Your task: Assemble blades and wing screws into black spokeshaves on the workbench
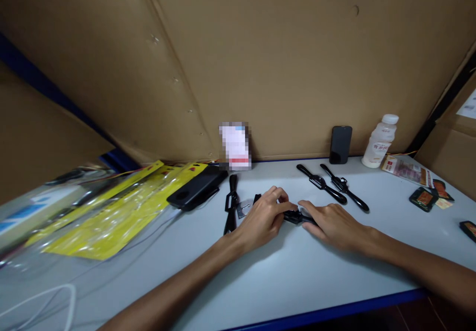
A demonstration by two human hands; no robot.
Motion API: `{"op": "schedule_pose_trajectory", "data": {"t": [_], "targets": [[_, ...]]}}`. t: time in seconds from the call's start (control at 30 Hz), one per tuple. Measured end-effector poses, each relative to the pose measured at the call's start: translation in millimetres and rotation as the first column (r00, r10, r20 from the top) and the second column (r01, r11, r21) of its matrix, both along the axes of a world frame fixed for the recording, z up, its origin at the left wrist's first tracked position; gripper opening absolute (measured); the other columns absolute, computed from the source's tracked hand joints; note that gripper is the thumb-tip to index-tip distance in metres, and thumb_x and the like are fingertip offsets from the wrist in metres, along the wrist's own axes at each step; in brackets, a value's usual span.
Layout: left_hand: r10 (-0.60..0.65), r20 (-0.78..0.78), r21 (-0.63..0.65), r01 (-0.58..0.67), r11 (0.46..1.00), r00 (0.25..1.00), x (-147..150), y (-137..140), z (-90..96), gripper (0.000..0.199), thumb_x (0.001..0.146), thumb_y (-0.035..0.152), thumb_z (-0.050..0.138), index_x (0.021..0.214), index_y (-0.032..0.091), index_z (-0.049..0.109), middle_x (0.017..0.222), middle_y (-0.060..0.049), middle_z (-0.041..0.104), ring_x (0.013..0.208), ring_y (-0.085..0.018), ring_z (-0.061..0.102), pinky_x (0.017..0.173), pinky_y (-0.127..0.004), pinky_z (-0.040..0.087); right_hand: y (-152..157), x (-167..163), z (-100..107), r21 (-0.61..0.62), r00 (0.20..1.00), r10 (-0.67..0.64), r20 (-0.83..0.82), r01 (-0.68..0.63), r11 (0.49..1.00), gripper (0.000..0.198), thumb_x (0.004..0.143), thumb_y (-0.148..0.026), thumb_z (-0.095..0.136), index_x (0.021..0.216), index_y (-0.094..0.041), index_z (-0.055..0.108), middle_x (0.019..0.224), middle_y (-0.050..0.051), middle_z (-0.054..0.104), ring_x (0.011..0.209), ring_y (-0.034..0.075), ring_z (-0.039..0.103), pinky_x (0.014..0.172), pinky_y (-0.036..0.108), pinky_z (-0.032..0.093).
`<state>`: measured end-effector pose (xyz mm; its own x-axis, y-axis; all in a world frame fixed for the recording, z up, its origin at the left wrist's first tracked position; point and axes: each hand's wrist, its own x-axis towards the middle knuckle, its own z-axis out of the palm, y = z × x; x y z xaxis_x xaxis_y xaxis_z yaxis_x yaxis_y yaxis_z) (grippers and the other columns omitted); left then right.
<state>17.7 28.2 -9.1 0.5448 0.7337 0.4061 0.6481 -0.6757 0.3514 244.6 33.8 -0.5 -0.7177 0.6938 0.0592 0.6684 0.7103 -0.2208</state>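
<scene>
A black spokeshave (293, 216) is between my hands, low over the table. My right hand (334, 227) closes its thumb and fingers round the right handle. With curled fingers, my left hand (266, 214) grips the tool near its middle and covers much of the left handle. Left of that hand lies another black spokeshave (232, 199), with a small flat grey metal piece (244, 208) beside it, partly hidden by the hand. Two more spokeshaves, a nearer one (322, 184) and a farther one (344, 187), lie side by side beyond my right hand.
Yellow-backed clear packaging (107, 222) and a black device (197, 188) cover the left side. A lit phone (237, 145) and a dark phone (340, 145) lean on the cardboard wall. A bottle (380, 142), a packet (407, 171) and small black cases (424, 199) stand right.
</scene>
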Motion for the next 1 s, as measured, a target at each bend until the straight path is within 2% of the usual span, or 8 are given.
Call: {"op": "schedule_pose_trajectory", "data": {"t": [0.2, 0.33, 0.47, 0.63, 0.73, 0.83, 0.93, 1.0], "targets": [[0.052, 0.115, -0.03, -0.049, 0.998, 0.992, -3, 3, -0.2, 0.037, 0.085, 0.0, 0.042, 0.102, 0.02, 0.069, 0.099, -0.007, 0.061, 0.094, -0.02, 0.058, 0.084, -0.037, 0.052, -1, 0, 1, -0.012, 1.0, 0.0, 0.011, 0.0, 1.0, 0.042, 0.099, -0.031, 0.041, 0.137, -0.015, 0.048, 0.096, 0.01, 0.074, 0.067, 0.021, 0.062, 0.059, 0.033, 0.029], [0.118, 0.015, -0.002, -0.118, 0.993, 0.993, -4, 4, -0.6, 0.015, 0.097, 0.025, 0.053, 0.101, 0.019, 0.066, 0.096, -0.007, 0.063, 0.092, -0.023, 0.058, 0.082, -0.039, 0.051, -1, 0, 0, -0.005, 1.0, 0.001, 0.003, -0.001, 1.0, 0.042, 0.1, -0.032, 0.041, 0.137, -0.014, 0.048, 0.096, 0.011, 0.074, 0.067, 0.022, 0.063, 0.059, 0.034, 0.03], [0.232, -0.064, 0.037, -0.23, 0.973, 0.971, 3, 3, -2.3, 0.022, 0.093, 0.039, 0.064, 0.087, 0.018, 0.064, 0.09, -0.006, 0.062, 0.086, -0.023, 0.057, 0.076, -0.038, 0.05, 0, 0, -1, 0.002, 1.0, -0.003, -0.009, 0.003, 1.0, 0.042, 0.099, -0.031, 0.041, 0.136, -0.014, 0.049, 0.097, 0.012, 0.074, 0.067, 0.022, 0.063, 0.059, 0.034, 0.03], [0.235, -0.116, 0.036, -0.232, 0.972, 0.965, 11, 1, -2.4, 0.018, 0.093, 0.034, 0.064, 0.087, 0.018, 0.063, 0.091, -0.006, 0.061, 0.086, -0.022, 0.056, 0.076, -0.037, 0.05, 0, 0, 0, 0.0, 1.0, -0.008, -0.012, 0.008, 1.0, 0.042, 0.099, -0.031, 0.04, 0.136, -0.014, 0.05, 0.097, 0.012, 0.074, 0.067, 0.022, 0.063, 0.059, 0.034, 0.03], [0.202, -0.041, -0.007, -0.203, 0.979, 0.979, 6, 3, -1.0, 0.018, 0.097, 0.032, 0.055, 0.09, 0.018, 0.064, 0.091, -0.006, 0.062, 0.088, -0.023, 0.057, 0.078, -0.038, 0.05, -1, 0, 1, -0.009, 1.0, -0.002, -0.012, 0.002, 1.0, 0.043, 0.099, -0.031, 0.039, 0.138, -0.015, 0.049, 0.099, 0.012, 0.074, 0.068, 0.022, 0.063, 0.059, 0.035, 0.031], [0.169, 0.05, -0.036, -0.167, 0.985, 0.984, -5, 8, -0.4, 0.022, 0.097, 0.019, 0.046, 0.092, 0.019, 0.067, 0.09, -0.006, 0.063, 0.089, -0.021, 0.059, 0.081, -0.037, 0.051, -1, 0, 1, -0.005, 1.0, -0.002, -0.004, 0.002, 1.0, 0.044, 0.099, -0.032, 0.039, 0.138, -0.015, 0.048, 0.097, 0.012, 0.074, 0.068, 0.022, 0.063, 0.059, 0.035, 0.03], [0.118, 0.069, -0.045, -0.115, 0.992, 0.991, -16, 14, -0.5, 0.026, 0.092, 0.01, 0.045, 0.09, 0.019, 0.069, 0.09, -0.006, 0.065, 0.089, -0.02, 0.06, 0.08, -0.035, 0.05, -1, 0, 1, -0.006, 1.0, -0.002, 0.001, 0.002, 1.0, 0.044, 0.099, -0.033, 0.04, 0.138, -0.014, 0.048, 0.098, 0.012, 0.074, 0.068, 0.022, 0.063, 0.058, 0.034, 0.03], [0.092, 0.058, -0.054, -0.089, 0.995, 0.994, -18, 15, 0.1, 0.026, 0.093, 0.01, 0.045, 0.091, 0.019, 0.07, 0.091, -0.006, 0.066, 0.089, -0.02, 0.06, 0.08, -0.035, 0.05, -1, -1, 1, -0.009, 1.0, -0.003, 0.004, 0.003, 1.0, 0.043, 0.1, -0.033, 0.04, 0.138, -0.015, 0.048, 0.098, 0.012, 0.074, 0.068, 0.022, 0.063, 0.058, 0.034, 0.03]]}}
